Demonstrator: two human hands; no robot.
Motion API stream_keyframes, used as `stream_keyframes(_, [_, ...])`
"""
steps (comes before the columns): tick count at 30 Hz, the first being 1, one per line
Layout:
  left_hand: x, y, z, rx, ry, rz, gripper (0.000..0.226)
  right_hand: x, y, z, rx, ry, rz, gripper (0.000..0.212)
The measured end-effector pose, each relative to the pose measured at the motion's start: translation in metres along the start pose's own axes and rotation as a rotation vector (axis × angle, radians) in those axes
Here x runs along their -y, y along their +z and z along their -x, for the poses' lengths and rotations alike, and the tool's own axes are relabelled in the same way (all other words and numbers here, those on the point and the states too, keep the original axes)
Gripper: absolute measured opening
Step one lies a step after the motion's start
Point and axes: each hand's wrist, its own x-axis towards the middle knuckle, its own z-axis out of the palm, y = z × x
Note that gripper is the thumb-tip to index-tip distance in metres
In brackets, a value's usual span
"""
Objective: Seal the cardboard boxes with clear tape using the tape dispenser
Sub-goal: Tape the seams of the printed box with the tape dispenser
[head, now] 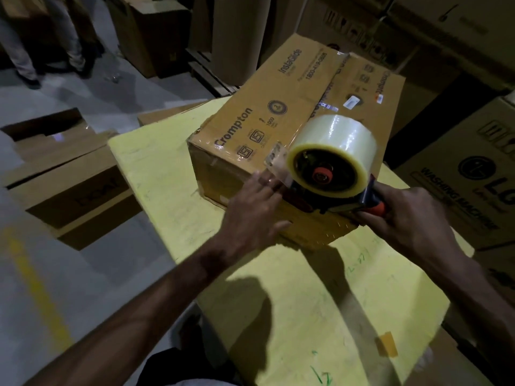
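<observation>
While the right hand [409, 215] is clamping round the orange-and-dark handle of the tape dispenser [348, 201], the dispenser is sitting at the near end of the cardboard box [250, 115], with its roll of clear tape [334, 140] standing above the box's top edge. Judgement: it is being held there so the free tape end can be anchored low on the near face before a pull along the top.

The left hand [250, 207] is lying with fingers straight and gripping nothing. Its fingertips are touching the loose tape tab [276, 160] just ahead of the roll, probably pressing it flat so that it is sticking rather than curling back.

The box is lying on the yellow worktop [320, 302], its long axis running away from the person, which is putting the flap seam in line with the pull. A glossy strip is showing on the far part of that seam.

Writing, box top:
- "Crompton" and "InstaGlide" are reading clearly.
- A number is starting "1800"; the rest is too blurred.
- "1000" is printed beside two square certification marks.

Writing elsewhere:
- The large carton [473, 176] to the right is showing "LG" and "WASHING MACHINE".
- Green pen scribbles on the worktop are not legible.
</observation>
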Motion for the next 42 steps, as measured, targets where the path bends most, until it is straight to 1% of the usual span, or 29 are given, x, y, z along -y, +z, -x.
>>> stream_keyframes(2, [-0.010, 0.009, 0.001, -0.047, -0.002, -0.025, 0.084, 0.000, -0.001, 0.000, 0.003, 0.010, 0.006, 0.036])
stream_keyframes(4, [-0.005, 0.015, 0.002, -0.102, 0.036, -0.106, 0.068, 0.001, -0.004, 0.000, 0.010, 0.016, 0.011, 0.037])
stream_keyframes(6, [0.003, 0.018, 0.004, -0.095, 0.066, -0.174, 0.055, 0.003, -0.007, 0.000, 0.019, 0.004, 0.025, 0.040])
stream_keyframes(8, [0.007, 0.019, 0.003, -0.063, 0.080, -0.197, 0.042, 0.004, -0.010, 0.001, 0.020, -0.004, 0.063, 0.039])
stream_keyframes(9, [0.008, 0.019, 0.003, -0.057, 0.080, -0.193, 0.040, 0.003, -0.013, 0.002, 0.020, 0.003, 0.081, 0.038])
stream_keyframes(10, [0.008, 0.020, 0.002, -0.064, 0.076, -0.182, 0.042, 0.001, -0.015, 0.005, 0.020, 0.014, 0.088, 0.037])
stream_keyframes(13, [0.007, 0.018, -0.002, -0.098, 0.068, -0.140, 0.071, -0.015, -0.024, 0.022, 0.035, 0.067, 0.088, 0.034])
stream_keyframes(14, [0.007, 0.017, -0.003, -0.107, 0.072, -0.136, 0.076, -0.022, -0.027, 0.029, 0.034, 0.085, 0.091, 0.033])
stream_keyframes(17, [0.004, 0.018, -0.003, -0.142, 0.083, -0.121, 0.075, -0.036, -0.036, 0.049, 0.021, 0.122, 0.111, 0.037])
stream_keyframes(21, [0.003, 0.019, -0.002, -0.119, 0.070, -0.111, 0.076, -0.046, -0.040, 0.066, 0.029, 0.132, 0.139, 0.046])
stream_keyframes(24, [-0.005, 0.020, -0.003, -0.102, 0.027, -0.136, 0.080, -0.049, -0.037, 0.067, 0.028, 0.166, 0.179, 0.032])
stream_keyframes(26, [-0.017, 0.021, -0.006, -0.071, -0.016, -0.132, 0.084, -0.052, -0.036, 0.065, 0.034, 0.187, 0.208, 0.027])
stream_keyframes(27, [-0.025, 0.023, -0.007, -0.047, -0.008, -0.122, 0.087, -0.053, -0.035, 0.063, 0.029, 0.188, 0.210, 0.026])
stream_keyframes(30, [-0.059, 0.033, -0.011, -0.021, 0.127, -0.107, 0.093, -0.059, -0.037, 0.060, 0.003, 0.168, 0.209, 0.024])
stream_keyframes(31, [-0.071, 0.038, -0.012, -0.015, 0.142, -0.101, 0.095, -0.061, -0.039, 0.059, 0.000, 0.159, 0.217, 0.024])
stream_keyframes(32, [-0.080, 0.042, -0.014, -0.006, 0.137, -0.095, 0.094, -0.063, -0.040, 0.059, -0.001, 0.147, 0.231, 0.025])
stream_keyframes(33, [-0.085, 0.046, -0.016, 0.000, 0.131, -0.095, 0.088, -0.066, -0.042, 0.058, -0.001, 0.137, 0.248, 0.025])
stream_keyframes(36, [-0.084, 0.051, -0.024, -0.009, 0.156, -0.145, 0.045, -0.076, -0.045, 0.057, -0.019, 0.121, 0.283, 0.024])
stream_keyframes(37, [-0.081, 0.052, -0.026, -0.019, 0.173, -0.162, 0.037, -0.079, -0.045, 0.056, -0.021, 0.123, 0.288, 0.024])
stream_keyframes(39, [-0.074, 0.053, -0.027, -0.063, 0.212, -0.180, 0.029, -0.085, -0.042, 0.056, -0.020, 0.117, 0.301, 0.026])
stream_keyframes(40, [-0.072, 0.052, -0.026, -0.092, 0.222, -0.182, 0.029, -0.086, -0.041, 0.057, -0.018, 0.109, 0.303, 0.025])
stream_keyframes(42, [-0.067, 0.053, -0.021, -0.134, 0.220, -0.200, 0.041, -0.092, -0.041, 0.064, -0.012, 0.090, 0.308, 0.025])
